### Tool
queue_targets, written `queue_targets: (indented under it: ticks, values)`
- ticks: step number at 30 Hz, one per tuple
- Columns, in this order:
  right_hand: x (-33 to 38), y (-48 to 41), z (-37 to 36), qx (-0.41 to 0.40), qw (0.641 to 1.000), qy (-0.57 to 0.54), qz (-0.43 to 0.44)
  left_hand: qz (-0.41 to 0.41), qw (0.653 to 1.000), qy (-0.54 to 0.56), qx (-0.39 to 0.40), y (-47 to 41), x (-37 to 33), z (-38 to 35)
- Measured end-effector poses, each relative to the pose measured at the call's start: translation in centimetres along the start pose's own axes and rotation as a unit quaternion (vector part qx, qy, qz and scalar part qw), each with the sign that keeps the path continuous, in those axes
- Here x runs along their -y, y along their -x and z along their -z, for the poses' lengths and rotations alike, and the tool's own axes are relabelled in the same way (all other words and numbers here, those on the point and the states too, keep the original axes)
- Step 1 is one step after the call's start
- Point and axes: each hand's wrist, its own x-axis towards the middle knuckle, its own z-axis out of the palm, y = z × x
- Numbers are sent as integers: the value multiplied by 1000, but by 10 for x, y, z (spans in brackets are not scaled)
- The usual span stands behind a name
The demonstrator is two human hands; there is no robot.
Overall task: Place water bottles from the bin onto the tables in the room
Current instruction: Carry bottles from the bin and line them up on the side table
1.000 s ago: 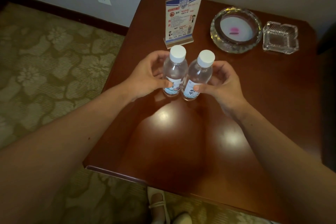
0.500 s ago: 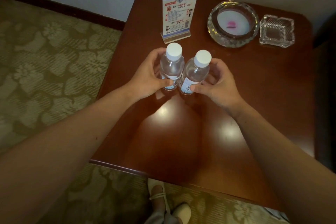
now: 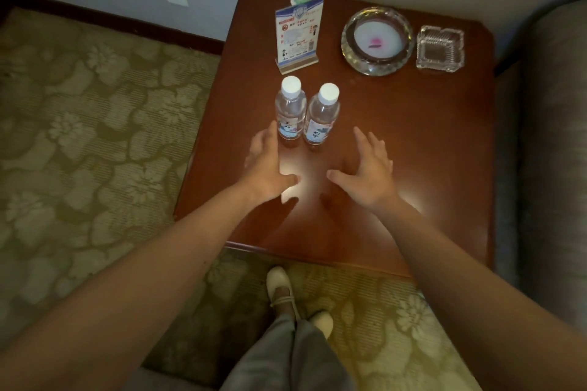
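Two small clear water bottles with white caps stand upright side by side on the dark wooden table [image 3: 413,143]: the left bottle [image 3: 289,111] and the right bottle [image 3: 321,116]. My left hand [image 3: 268,165] hovers open just in front of and left of the left bottle, its fingertips close to the label. My right hand [image 3: 368,168] is open with spread fingers, in front of and to the right of the right bottle, apart from it. Neither hand holds anything.
Behind the bottles stand a printed sign holder [image 3: 298,33], a round glass ashtray [image 3: 378,41] and a square glass dish [image 3: 440,47]. A grey upholstered seat [image 3: 552,136] borders the table's right side. Patterned carpet [image 3: 95,136] lies to the left; my feet [image 3: 282,292] are at the table's front edge.
Both hands have let go of the bottles and drawn back toward me with fingers spread. The bottles stay standing where they were set. The camera has pulled back and up.
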Motion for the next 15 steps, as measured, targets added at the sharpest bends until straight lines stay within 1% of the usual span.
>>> queue_targets:
  ticks: [2,5,9,15]
  values:
    - [7,23,13,0,999,42,-8,-1,999,-49,4,24,-8,5]
    - [14,60,33,8,995,102,6,-24,993,-114,29,62,-20,16]
    - [21,107,65,5,990,140,-11,-46,976,-206,54,106,-45,30]
    - [26,178,111,-25,987,155,-31,-62,960,-251,103,157,-102,39]
